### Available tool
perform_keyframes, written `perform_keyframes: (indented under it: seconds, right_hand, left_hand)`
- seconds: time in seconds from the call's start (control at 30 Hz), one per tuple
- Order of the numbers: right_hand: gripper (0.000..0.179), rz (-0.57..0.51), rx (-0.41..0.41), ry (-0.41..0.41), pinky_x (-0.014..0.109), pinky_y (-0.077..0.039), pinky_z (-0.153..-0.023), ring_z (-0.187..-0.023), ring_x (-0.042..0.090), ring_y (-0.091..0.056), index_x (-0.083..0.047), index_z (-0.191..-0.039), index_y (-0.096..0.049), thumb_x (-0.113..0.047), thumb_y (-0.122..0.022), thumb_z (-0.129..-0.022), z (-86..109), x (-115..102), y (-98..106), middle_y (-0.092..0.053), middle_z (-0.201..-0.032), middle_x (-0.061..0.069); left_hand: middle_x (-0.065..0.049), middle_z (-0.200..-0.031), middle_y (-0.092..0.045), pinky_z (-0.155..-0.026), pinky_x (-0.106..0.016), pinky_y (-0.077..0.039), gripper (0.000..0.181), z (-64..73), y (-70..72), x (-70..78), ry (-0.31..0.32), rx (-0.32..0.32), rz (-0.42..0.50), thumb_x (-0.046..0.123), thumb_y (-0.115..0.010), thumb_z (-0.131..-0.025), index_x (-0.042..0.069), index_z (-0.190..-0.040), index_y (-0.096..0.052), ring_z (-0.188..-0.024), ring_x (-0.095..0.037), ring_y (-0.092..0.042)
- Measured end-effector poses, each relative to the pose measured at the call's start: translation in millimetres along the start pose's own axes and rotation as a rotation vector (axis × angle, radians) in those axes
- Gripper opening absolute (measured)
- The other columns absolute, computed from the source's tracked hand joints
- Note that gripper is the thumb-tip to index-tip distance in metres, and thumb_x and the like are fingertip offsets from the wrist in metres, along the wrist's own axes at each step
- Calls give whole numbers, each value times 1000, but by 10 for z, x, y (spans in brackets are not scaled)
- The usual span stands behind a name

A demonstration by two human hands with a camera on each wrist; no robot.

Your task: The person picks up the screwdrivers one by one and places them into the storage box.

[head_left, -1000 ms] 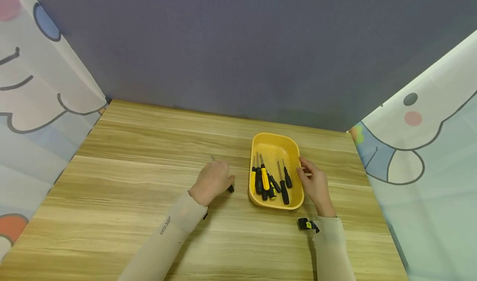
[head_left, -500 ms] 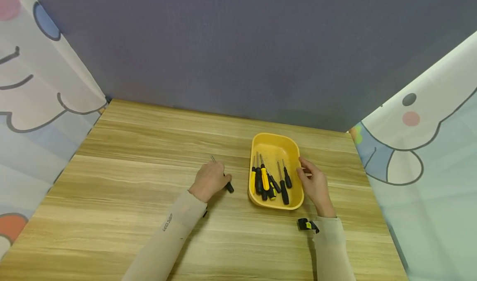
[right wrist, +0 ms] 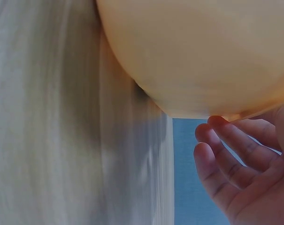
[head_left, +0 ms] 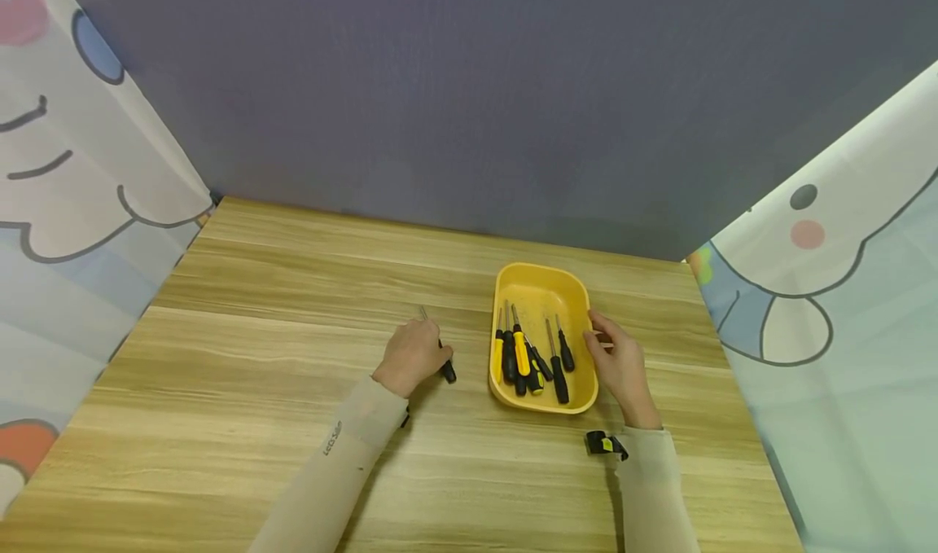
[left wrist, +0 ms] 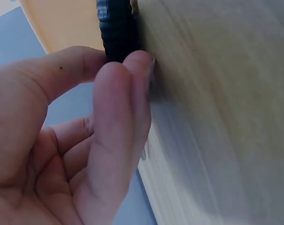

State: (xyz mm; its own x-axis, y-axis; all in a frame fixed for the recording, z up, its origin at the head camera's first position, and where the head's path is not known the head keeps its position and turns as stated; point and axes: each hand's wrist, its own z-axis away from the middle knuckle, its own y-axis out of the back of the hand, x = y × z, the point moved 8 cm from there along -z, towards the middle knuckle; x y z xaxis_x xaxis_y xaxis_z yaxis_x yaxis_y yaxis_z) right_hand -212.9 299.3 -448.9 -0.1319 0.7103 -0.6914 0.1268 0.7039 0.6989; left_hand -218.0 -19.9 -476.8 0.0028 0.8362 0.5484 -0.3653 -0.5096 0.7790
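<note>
In the head view my left hand is over the table, left of the yellow tray. Its thumb and fingertips pinch a screwdriver with a black handle; the thin metal shaft points away from me. The left wrist view shows the ribbed black handle at the thumb and fingertips. My right hand holds the tray's right rim, several fingers under it and the thumb partly hidden by the wall. Inside the tray lie several screwdrivers, including a yellow-handled one and a black-handled one.
The wood-patterned table reaches back to a dark grey panel. Cartoon-printed sheets hang on both sides. A black strap piece is at the right sleeve.
My left hand has drawn slightly left, and more of the black handle shows. The screwdriver has turned a little, its tip shifting right. My right hand and the tray have stayed put.
</note>
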Motion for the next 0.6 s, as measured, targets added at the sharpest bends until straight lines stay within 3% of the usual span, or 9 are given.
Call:
perform_keyframes:
  seconds: [0.4, 0.53, 0.6]
  right_hand:
    - [39, -8, -1, -10, 47, -55, -78, -96, 35, -66, 4, -137, -57, -7, -61, -99, 3, 18, -4, -65, -118, 25]
    - [39, -11, 0, -7, 44, -56, -77, -96, 35, -66, 4, -137, -57, -7, -61, -99, 0, 19, -3, -65, -117, 25]
    - [39, -12, 3, -7, 37, -56, -77, -95, 35, -67, 4, -136, -57, -6, -62, -99, -2, 22, 0, -66, -117, 25]
  left_hand:
    - [4, -44, -43, -34, -19, -33, 38, -11, 36, -87, 23, 15, 123, 19, -72, -89, 8, -57, -55, -34, -6, -37]
    - [6, -43, -36, -33, -19, -27, 46, -5, 126, -25, -23, 67, 107, 20, -73, -89, 11, -50, -49, -34, -5, -31]
    - [8, -42, -33, -33, -18, -24, 50, 0, 168, 16, -54, 89, 98, 19, -73, -89, 13, -48, -45, -34, -5, -28]
